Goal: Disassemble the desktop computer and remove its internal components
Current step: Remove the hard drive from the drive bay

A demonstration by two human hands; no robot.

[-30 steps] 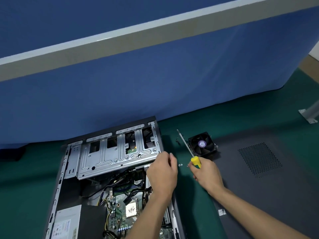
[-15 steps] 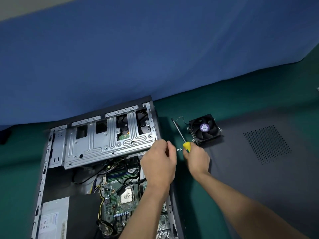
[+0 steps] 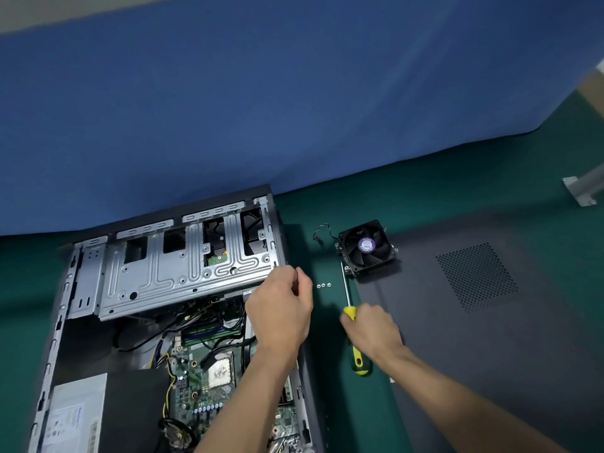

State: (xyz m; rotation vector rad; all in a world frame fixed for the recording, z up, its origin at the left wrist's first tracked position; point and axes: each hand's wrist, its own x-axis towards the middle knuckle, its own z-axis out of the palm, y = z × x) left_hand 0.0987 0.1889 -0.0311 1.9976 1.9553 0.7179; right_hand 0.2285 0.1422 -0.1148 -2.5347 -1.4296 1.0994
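Observation:
The open desktop case [image 3: 287,223] lies on the green mat, showing the silver drive cage [image 3: 183,266], the motherboard [image 3: 202,371] and the power supply [image 3: 75,413]. My left hand [image 3: 281,308] hovers at the cage's right corner with curled fingers, thumb against fingertips; anything between them is hidden. My right hand [image 3: 372,331] grips the yellow-green handle of the screwdriver [image 3: 359,361], which lies flat on the mat with its shaft pointing away from me. Three small screws [image 3: 323,285] lie in a row between my hands.
A removed black cooler fan [image 3: 367,246] with its cable sits on the corner of the grey side panel [image 3: 490,305], which lies flat at the right. A blue partition [image 3: 294,109] stands behind. A metal bracket [image 3: 581,191] is at the far right.
My right hand pulled the screwdriver back toward me and lowered it onto the mat. My left hand stayed at the cage corner. The view tilted downward.

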